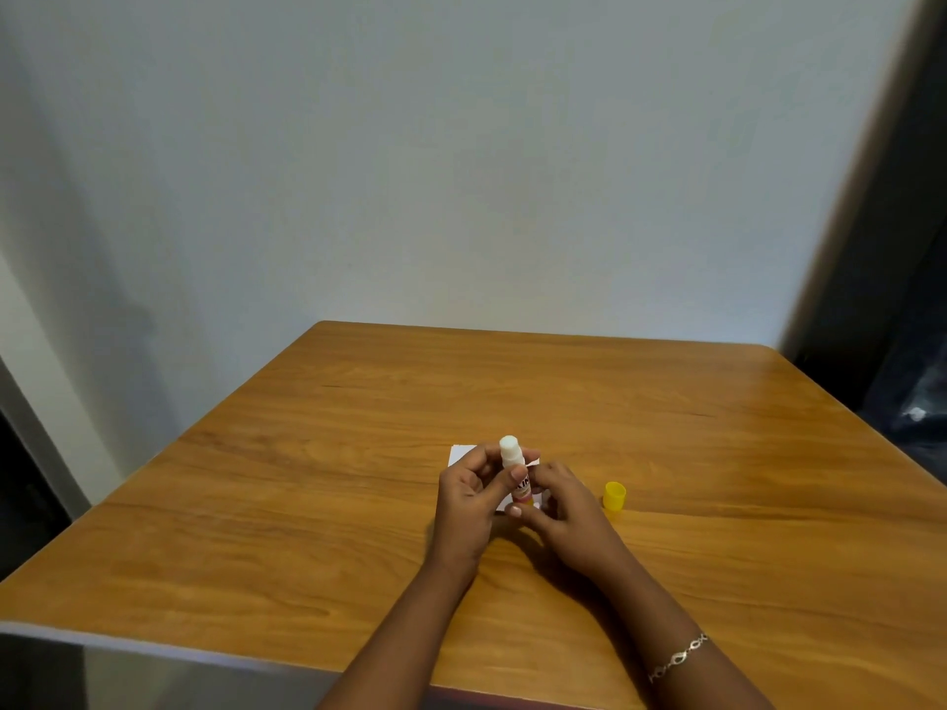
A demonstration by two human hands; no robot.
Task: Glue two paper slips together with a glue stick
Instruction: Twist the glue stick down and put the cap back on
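We see our left hand gripping the glue stick, upright between both hands, its smooth white rounded tip bare; flat white paper lies under and just beyond the hands, mostly hidden; our right hand curls round the stick's lower end; right of it, apart, a glossy yellow cylindrical cap stands on the wood-grain counter.

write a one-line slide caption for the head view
Left hand and right hand hold an uncapped glue stick upright over white paper on a wooden table, yellow cap to the right.
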